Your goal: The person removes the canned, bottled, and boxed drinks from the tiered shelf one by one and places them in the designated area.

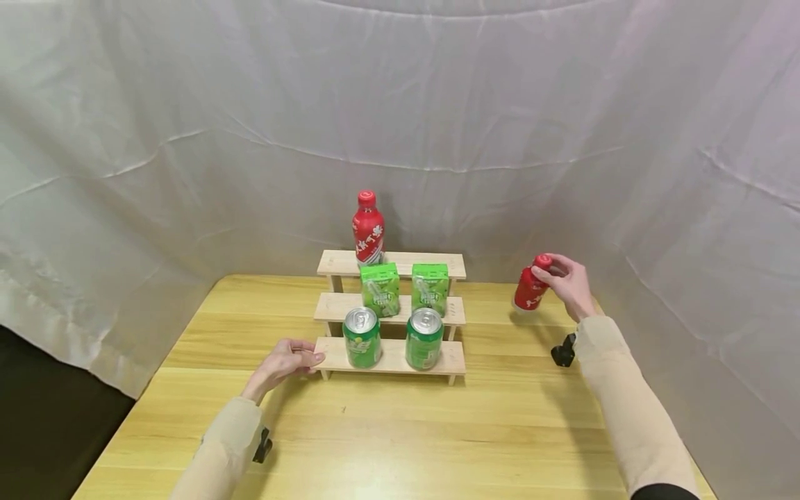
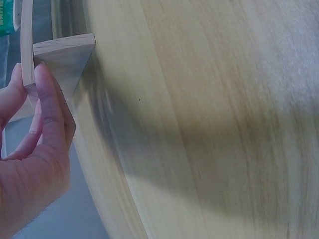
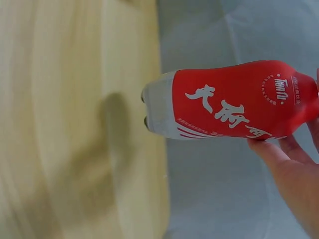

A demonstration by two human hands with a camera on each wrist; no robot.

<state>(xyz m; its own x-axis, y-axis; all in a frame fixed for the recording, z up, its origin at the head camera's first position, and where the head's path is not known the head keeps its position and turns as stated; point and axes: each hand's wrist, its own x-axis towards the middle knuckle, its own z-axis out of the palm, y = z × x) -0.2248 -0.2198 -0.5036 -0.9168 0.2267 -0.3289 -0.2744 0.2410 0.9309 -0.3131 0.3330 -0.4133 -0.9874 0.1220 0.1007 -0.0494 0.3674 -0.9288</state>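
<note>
At the right of the head view, my right hand (image 1: 571,283) grips a red cola bottle (image 1: 530,288) by its neck and cap. The bottle (image 3: 224,102) hangs tilted above the table, its base clear of the wood in the right wrist view. My left hand (image 1: 284,362) pinches the left end of the lowest step of a wooden three-tier rack (image 1: 390,355), thumb on top and fingers beneath. In the left wrist view the left hand (image 2: 42,144) holds that board's edge. Another red cola bottle (image 1: 369,232) stands upright on the top step, toward its left.
Two green drink cartons, a left one (image 1: 380,290) and a right one (image 1: 429,288), stand on the middle step. A left green can (image 1: 362,339) and a right green can (image 1: 424,340) stand on the lowest. Grey curtain (image 1: 425,125) surrounds the wooden table (image 1: 400,437) behind and at the sides.
</note>
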